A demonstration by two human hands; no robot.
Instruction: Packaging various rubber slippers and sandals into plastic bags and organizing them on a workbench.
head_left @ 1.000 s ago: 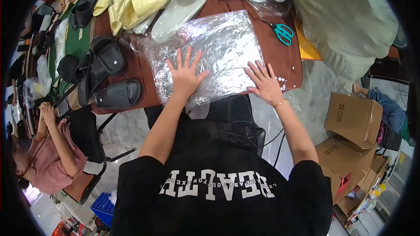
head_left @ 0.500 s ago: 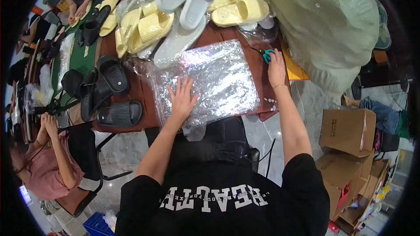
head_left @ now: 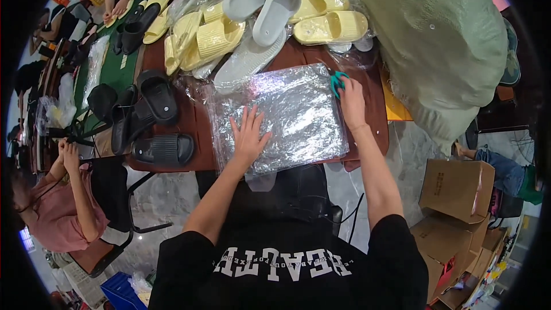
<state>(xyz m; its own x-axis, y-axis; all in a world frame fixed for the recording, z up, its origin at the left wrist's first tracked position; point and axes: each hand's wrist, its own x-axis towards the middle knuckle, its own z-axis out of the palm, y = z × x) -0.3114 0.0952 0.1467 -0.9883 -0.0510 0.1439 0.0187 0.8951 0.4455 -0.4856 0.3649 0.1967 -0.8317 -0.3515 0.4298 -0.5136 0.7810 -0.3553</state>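
Across brown cloth, hands reach, the left flat.

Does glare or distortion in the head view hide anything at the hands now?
Head view: white glare streaks the clear plastic, washing out surface detail; head view: fisheye bends edges toward black corners; head view: left hand reads clearly, right hand, not glare, partly covers the teal-handled scissors.

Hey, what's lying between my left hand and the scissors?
Just the shiny clear plastic. In the head view, it fills the stretch from your left hand, which rests on it, to the scissors.
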